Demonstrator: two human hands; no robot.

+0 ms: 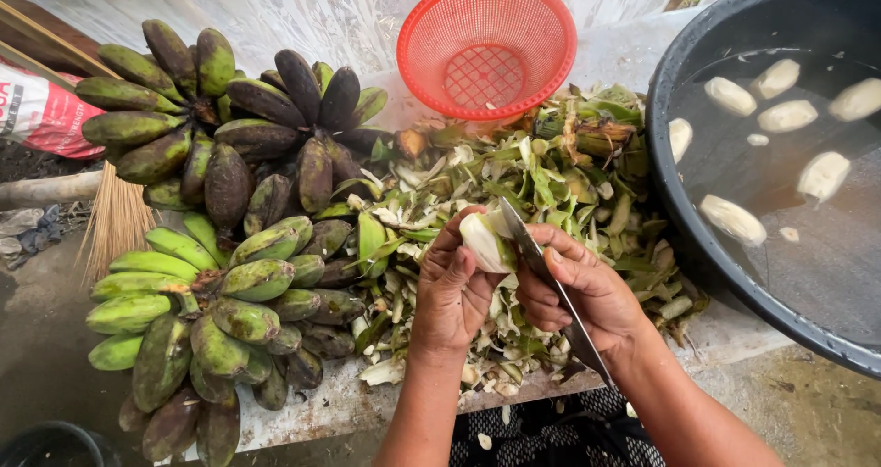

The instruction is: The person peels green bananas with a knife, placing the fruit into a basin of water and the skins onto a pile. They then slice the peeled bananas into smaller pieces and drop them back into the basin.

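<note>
Our left hand (456,288) has its fingers clamped on a half-peeled banana (485,242) above the peel heap (551,178), its long axis upright and tip away. Our right hand (583,288) fingers grip the knife (551,288), its blade against the banana.

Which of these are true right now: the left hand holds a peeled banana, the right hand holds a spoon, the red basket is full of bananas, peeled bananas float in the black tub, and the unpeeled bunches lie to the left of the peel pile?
1. The left hand holds a mostly peeled banana. True.
2. The right hand holds a spoon. False: it holds a knife, blade against the banana.
3. The red basket is full of bananas. False: no bananas show in it.
4. Peeled bananas float in the water of the black tub. True.
5. The green and dark banana bunches lie left of the peel pile. True.
</note>
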